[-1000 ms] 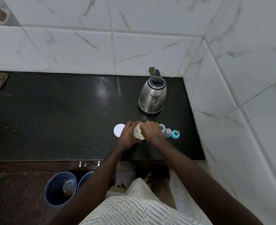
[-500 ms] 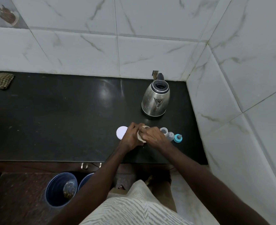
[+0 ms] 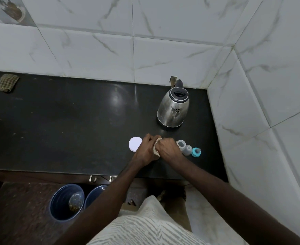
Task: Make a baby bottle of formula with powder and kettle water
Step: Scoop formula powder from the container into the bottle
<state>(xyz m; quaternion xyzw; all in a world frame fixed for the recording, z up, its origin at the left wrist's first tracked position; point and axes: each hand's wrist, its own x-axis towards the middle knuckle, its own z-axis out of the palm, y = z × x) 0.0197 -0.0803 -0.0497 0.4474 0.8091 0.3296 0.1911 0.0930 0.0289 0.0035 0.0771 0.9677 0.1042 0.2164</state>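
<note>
A beige powder container stands near the counter's front edge, mostly hidden between my hands. My left hand wraps its left side and my right hand covers its top and right side. Its white round lid lies flat just left of my left hand. To the right stands the open clear baby bottle, then a clear cap and the blue teat ring. The steel kettle stands behind them near the wall, lid open.
The black counter ends at tiled walls behind and on the right. A checked cloth lies at the far left back. Two blue buckets stand on the floor below the counter's front edge.
My hands stay on the powder container; the right hand has shifted over its top. The view has tilted slightly, otherwise the objects on the counter have not moved.
</note>
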